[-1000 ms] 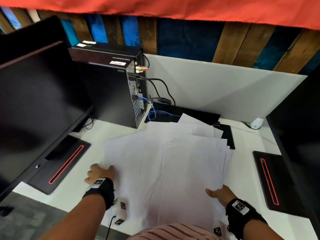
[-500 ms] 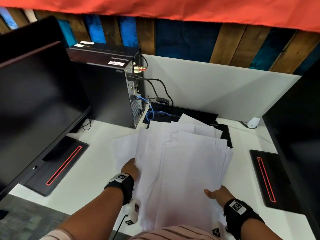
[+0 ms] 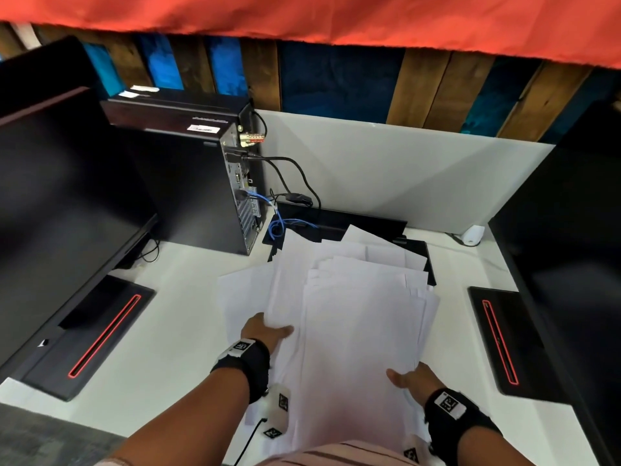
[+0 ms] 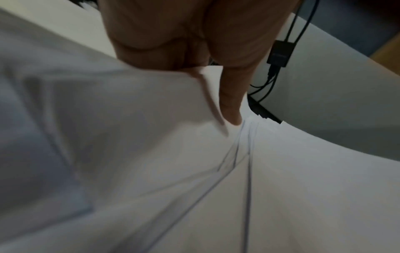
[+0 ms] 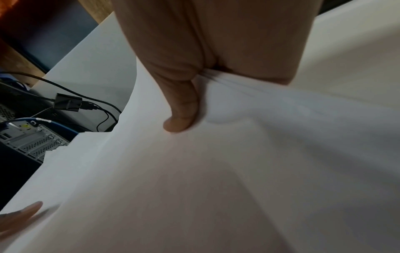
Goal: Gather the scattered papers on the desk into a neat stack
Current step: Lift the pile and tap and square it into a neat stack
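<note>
Several white paper sheets (image 3: 356, 317) lie in a loose, fanned pile in the middle of the white desk (image 3: 174, 317); one sheet (image 3: 242, 290) sticks out to the left. My left hand (image 3: 265, 331) grips the pile's left edge, its thumb (image 4: 230, 102) on top and its fingers hidden under the sheets. At the near right edge my right hand (image 3: 408, 378) pinches the papers (image 5: 216, 171), with its thumb (image 5: 181, 113) pressed on top and the fingers underneath. The sheets' far corners are uneven and overlap a black base.
A black PC tower (image 3: 188, 183) with cables (image 3: 289, 183) stands at the back left. Black monitors (image 3: 60, 213) (image 3: 571, 264) flank the desk, each on a red-lined base (image 3: 94, 334) (image 3: 497, 338). A white divider panel (image 3: 386, 169) closes the back.
My left hand has slid right from the far left edge, pushing the left sheets into the pile, which is narrower now. The right hand has barely moved.
</note>
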Tool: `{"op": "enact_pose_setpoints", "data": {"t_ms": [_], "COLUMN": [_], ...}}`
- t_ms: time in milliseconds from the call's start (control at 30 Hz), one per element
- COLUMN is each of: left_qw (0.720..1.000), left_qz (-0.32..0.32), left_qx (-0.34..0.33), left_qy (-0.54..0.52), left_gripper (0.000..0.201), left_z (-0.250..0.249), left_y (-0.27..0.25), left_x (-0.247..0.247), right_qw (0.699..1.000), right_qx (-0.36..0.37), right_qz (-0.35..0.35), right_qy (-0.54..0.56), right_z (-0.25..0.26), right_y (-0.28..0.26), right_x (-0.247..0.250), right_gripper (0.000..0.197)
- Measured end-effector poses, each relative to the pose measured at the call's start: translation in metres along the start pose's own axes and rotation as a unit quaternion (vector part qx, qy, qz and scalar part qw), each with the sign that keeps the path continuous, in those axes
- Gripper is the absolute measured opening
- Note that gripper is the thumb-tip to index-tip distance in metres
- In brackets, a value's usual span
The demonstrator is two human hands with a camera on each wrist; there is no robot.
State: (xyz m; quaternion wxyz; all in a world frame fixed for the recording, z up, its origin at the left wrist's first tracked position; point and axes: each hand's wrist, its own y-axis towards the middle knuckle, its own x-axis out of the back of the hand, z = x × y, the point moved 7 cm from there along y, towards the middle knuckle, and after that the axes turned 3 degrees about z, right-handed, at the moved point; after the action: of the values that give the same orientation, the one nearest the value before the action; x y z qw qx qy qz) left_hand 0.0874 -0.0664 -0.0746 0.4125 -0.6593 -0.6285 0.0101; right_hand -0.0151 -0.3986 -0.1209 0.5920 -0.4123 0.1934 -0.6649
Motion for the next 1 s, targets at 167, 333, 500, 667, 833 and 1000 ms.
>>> {"op": "enact_pose_setpoints", "data": {"t_ms": [167, 333, 500, 667, 833, 1000], "left_qw": [0.994, 0.968, 0.926, 0.914, 0.941, 0.981], "left_qz": [-0.083, -0.179, -0.264, -0.257, -0.199, -0.134], "left_qx": [-0.063, -0.162, -0.263, -0.311, -0.244, -0.124], "left_qy": [0.045, 0.065, 0.063, -0.046, -0.128, -0.060], "left_gripper": [0.028, 0.015, 0.020, 0.017, 0.015, 0.033], "left_z": [-0.020, -0.073, -0.140, -0.164, -0.124, -0.068], "left_y": [-0.021, -0.059, -0.111, -0.129, -0.087, -0.049], "left_x": [0.023, 0.085, 0.144, 0.167, 0.126, 0.052], "right_qw": [0.999, 0.998, 0.994, 0.996, 0.991, 0.977], "right_qx": [0.022, 0.017, 0.027, 0.024, 0.045, -0.005], "right_qz": [0.018, 0.003, 0.007, 0.000, -0.004, -0.013], "right_qy": [0.015, 0.058, 0.107, 0.087, 0.128, 0.212], "right_z": [-0.009, -0.001, -0.004, 0.000, 0.011, 0.014], "right_y": [0.014, -0.001, 0.007, 0.000, -0.011, -0.019], "right_x": [0.002, 0.007, 0.000, 0.003, 0.007, 0.012], "right_gripper": [0.142, 0.053, 0.094, 0.111, 0.094, 0.124]}}
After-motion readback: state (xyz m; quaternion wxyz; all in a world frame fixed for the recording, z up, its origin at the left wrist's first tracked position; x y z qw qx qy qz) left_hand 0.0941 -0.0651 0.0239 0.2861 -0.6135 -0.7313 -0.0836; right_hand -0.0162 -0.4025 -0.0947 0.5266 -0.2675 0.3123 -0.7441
